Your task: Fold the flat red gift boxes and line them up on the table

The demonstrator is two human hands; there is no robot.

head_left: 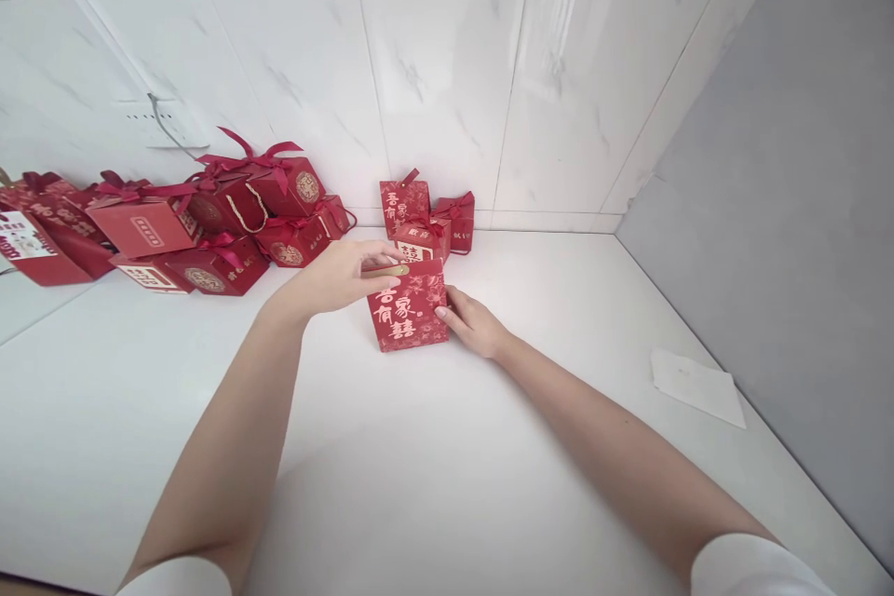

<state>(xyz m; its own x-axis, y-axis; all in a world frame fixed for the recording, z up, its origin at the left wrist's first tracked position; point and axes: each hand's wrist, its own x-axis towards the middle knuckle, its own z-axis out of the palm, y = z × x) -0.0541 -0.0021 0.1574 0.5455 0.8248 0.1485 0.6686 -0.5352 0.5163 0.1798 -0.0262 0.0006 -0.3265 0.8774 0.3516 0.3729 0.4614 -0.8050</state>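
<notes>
Red gift bag rests on white counter between hands. Left hand, wrist bent, pinches top edge from above; right hand clasps right side, thumb across front.

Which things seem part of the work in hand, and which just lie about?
In use:
printed red package
right hand, holding its side
left hand, at its top

Apparently lying about:
red packages behind
piled red boxes
white sheet

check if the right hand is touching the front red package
Touching: the head view shows the right hand at the right edge of the front red package, its thumb lying over the printed face.
</notes>
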